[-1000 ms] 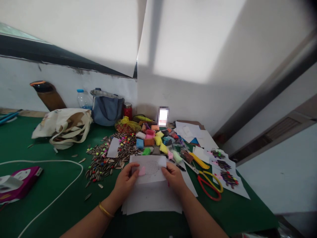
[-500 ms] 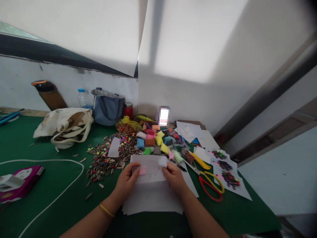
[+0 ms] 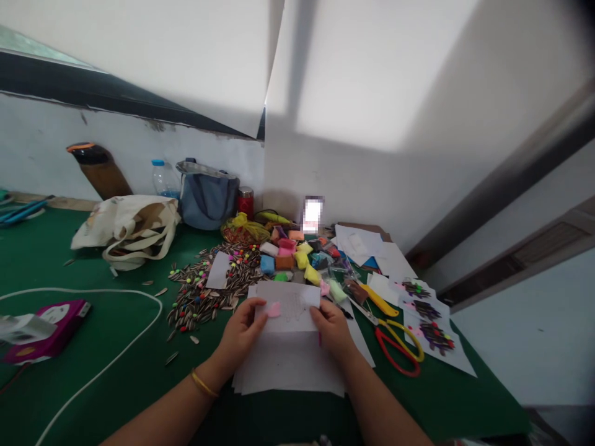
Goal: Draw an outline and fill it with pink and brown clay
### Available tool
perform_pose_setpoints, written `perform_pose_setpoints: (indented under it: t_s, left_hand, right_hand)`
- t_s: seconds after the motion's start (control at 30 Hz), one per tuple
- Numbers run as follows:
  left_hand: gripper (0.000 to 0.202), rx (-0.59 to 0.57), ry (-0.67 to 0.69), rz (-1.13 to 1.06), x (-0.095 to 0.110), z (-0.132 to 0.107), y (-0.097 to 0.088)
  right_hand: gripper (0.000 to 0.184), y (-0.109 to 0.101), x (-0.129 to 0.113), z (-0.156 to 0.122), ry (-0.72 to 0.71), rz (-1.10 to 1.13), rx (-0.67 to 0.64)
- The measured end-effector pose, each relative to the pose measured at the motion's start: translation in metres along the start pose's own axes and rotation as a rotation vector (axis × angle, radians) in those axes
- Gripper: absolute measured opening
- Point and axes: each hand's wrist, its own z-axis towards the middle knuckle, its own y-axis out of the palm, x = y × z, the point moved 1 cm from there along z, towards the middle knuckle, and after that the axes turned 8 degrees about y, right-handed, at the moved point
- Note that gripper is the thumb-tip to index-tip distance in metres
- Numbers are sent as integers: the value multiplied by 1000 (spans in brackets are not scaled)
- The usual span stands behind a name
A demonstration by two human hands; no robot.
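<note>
Both hands grip a small sheet of paper [image 3: 289, 319] with a faint pencil drawing and a flat pink clay patch [image 3: 273, 310] on its left part. My left hand [image 3: 244, 325] pinches the left edge, thumb in front. My right hand [image 3: 332, 322] pinches the right edge the same way. Under the held sheet lie larger white sheets [image 3: 288, 368]. Just beyond the hands are several coloured blocks of modelling clay [image 3: 285, 262]. A heap of sunflower seeds [image 3: 198, 300] mixed with small bright beads spreads to the left.
Scissors [image 3: 397, 341] with red and yellow handles and a yellow craft knife [image 3: 381, 301] lie at the right. Beyond them is a sheet with seed-decorated figures [image 3: 434, 334]. A canvas bag [image 3: 130, 226], blue bag [image 3: 209, 198], white cable [image 3: 116, 354] and purple box [image 3: 51, 334] occupy the left.
The held sheet is tilted a little differently and sits slightly higher and to the right. The whole view has shifted slightly. Both hands keep their grip.
</note>
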Motion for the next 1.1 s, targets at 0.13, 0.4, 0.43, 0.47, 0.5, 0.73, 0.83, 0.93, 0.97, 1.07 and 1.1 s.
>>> perform_pose_setpoints:
  t_s: [0.13, 0.4, 0.43, 0.47, 0.5, 0.73, 0.83, 0.93, 0.97, 1.07, 1.1]
  left_hand:
    - [37, -37, -12, 17, -5, 0, 3]
    - [24, -18, -6, 110, 2, 3, 0]
    - [23, -26, -2, 123, 3, 3, 0]
    - [23, -33, -1, 133, 2, 3, 0]
    - [24, -39, -4, 143, 2, 3, 0]
    - [25, -39, 6, 113, 3, 4, 0]
    - [26, -23, 10, 94, 4, 3, 0]
    - [29, -3, -2, 145, 1, 3, 0]
    - [29, -1, -8, 156, 0, 3, 0]
    - [25, -6, -2, 120, -3, 3, 0]
    - [24, -7, 5, 105, -3, 3, 0]
  right_hand:
    - [35, 0, -1, 0, 14, 14, -21]
    - [36, 1, 1, 1, 2, 1, -28]
    - [36, 0, 0, 1, -2, -2, -25]
    - [35, 0, 0, 1, -4, -6, -24]
    - [35, 0, 1, 0, -5, -11, -23]
    - [33, 0, 4, 0, -23, -4, -45]
    - [33, 0, 3, 0, -22, -3, -46]
    - [33, 0, 0, -1, -26, 1, -40]
    - [33, 0, 0, -1, -24, 1, -41]
    - [33, 0, -2, -1, -10, -4, -42]
    - [33, 0, -2, -1, -8, -11, -43]
